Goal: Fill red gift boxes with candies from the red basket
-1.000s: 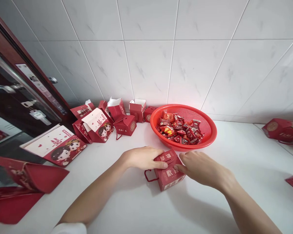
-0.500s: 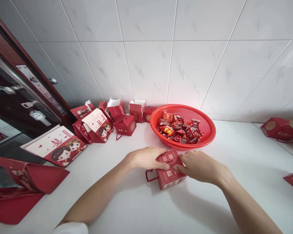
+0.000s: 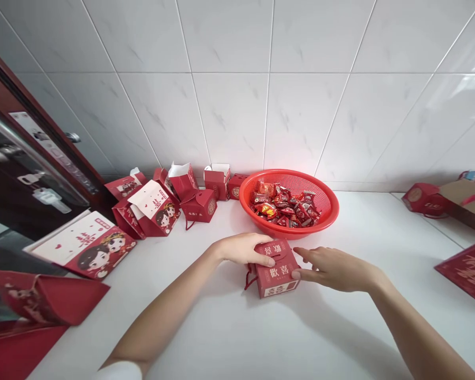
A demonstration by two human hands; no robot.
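A small red candy box (image 3: 279, 269) with pale lettering sits on the white counter, its top flaps folded closed. A red cord handle (image 3: 250, 277) hangs from its left side. My left hand (image 3: 243, 250) grips the box from the left, with the thumb lying across the top near the flap slot. My right hand (image 3: 332, 268) is at the box's right side, thumb and forefinger apart, the thumb tip at the edge of the box. Just behind the box stands a red plastic basket (image 3: 328, 224) holding many wrapped candies (image 3: 285, 207).
Several red boxes stand at the back left, among them a closed box (image 3: 200, 206) and an open-topped box (image 3: 217, 182). Larger red-and-white boxes (image 3: 103, 248) are at left, beside a dark door (image 3: 35, 153) with keys. A cardboard carton (image 3: 465, 198) stands at right, against the tiled wall.
My right hand has loosened from the box and drawn slightly right, its fingers now spread. The box's top lies flatter. My left hand keeps its hold. The view has turned a little rightward.
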